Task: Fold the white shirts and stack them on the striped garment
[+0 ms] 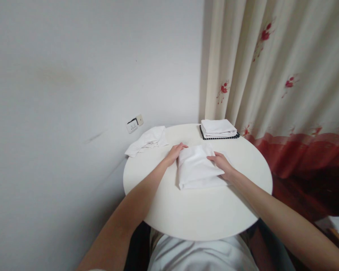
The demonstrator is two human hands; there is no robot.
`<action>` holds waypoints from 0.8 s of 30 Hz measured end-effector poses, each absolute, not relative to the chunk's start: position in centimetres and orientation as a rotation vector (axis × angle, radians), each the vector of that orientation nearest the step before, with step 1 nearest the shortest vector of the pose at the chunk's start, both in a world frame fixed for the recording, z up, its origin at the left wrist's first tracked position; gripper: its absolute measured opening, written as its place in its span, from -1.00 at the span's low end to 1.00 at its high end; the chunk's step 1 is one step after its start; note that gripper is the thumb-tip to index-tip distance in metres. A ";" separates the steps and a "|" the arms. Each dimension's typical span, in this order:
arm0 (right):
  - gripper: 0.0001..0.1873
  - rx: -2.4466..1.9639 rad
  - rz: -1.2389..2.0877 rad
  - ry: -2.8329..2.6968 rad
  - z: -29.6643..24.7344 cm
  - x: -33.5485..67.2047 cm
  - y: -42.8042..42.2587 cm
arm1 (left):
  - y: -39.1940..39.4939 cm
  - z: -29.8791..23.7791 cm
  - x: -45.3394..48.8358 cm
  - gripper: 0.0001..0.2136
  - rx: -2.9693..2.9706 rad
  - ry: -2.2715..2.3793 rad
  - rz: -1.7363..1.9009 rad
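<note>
A folded white cloth (196, 165) lies in front of me on the round white table, its layers loose at the right side. At its far left corner rests my left hand (175, 153), fingers stretched out along the edge and touching the fabric. The right edge of the cloth is pinched by my right hand (222, 163), with the thumb on top and the other fingers partly hidden beneath the raised layer.
The round table (197, 214) stands against a white wall. A crumpled white cloth (151, 140) lies at its far left edge. Folded white cloths (218, 127) are stacked on a black-edged mat (222, 138) at the back right. A flowered curtain (243, 75) hangs behind.
</note>
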State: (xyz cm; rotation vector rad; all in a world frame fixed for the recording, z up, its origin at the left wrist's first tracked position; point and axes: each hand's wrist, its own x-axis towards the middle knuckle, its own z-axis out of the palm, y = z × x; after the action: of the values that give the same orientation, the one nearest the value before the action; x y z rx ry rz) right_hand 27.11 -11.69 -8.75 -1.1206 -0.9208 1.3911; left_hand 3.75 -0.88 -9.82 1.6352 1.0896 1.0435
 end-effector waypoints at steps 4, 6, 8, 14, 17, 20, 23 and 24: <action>-0.65 -1.025 1.426 -0.927 -7.7 27.0 -12.0 | -0.9 -9.9 4.0 -0.52 1.638 1.078 1.049; -0.68 -0.970 1.442 -0.939 -7.1 26.8 -12.0 | -0.9 -10.0 4.2 -0.50 1.639 1.084 1.052; -0.72 -0.929 1.455 -0.956 -6.3 26.7 -11.9 | -0.9 -10.0 4.4 -0.44 1.638 1.103 1.055; -0.77 -0.895 1.473 -1.020 -3.5 27.1 -11.7 | -1.0 -10.0 5.0 -0.38 1.646 1.184 1.093; -0.82 -0.901 1.494 -1.016 -2.4 27.9 -11.7 | -0.9 -10.0 5.2 -0.35 1.623 1.193 1.099; -0.85 -0.925 1.505 -0.980 -2.3 28.8 -11.4 | -0.9 -10.1 5.3 -0.31 1.600 1.169 1.113; -0.84 -0.950 1.489 -0.956 -3.1 30.0 -10.8 | -1.1 -10.3 5.8 -0.37 1.646 1.151 1.144; -0.83 -0.961 1.487 -0.957 -3.5 30.5 -10.6 | -1.2 -10.3 6.0 -0.40 1.668 1.156 1.152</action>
State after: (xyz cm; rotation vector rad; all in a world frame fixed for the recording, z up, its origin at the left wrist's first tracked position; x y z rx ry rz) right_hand 30.47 -10.63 -3.53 -0.9614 -0.9569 1.4874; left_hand 5.95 -1.22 -10.31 1.6681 1.1558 1.1518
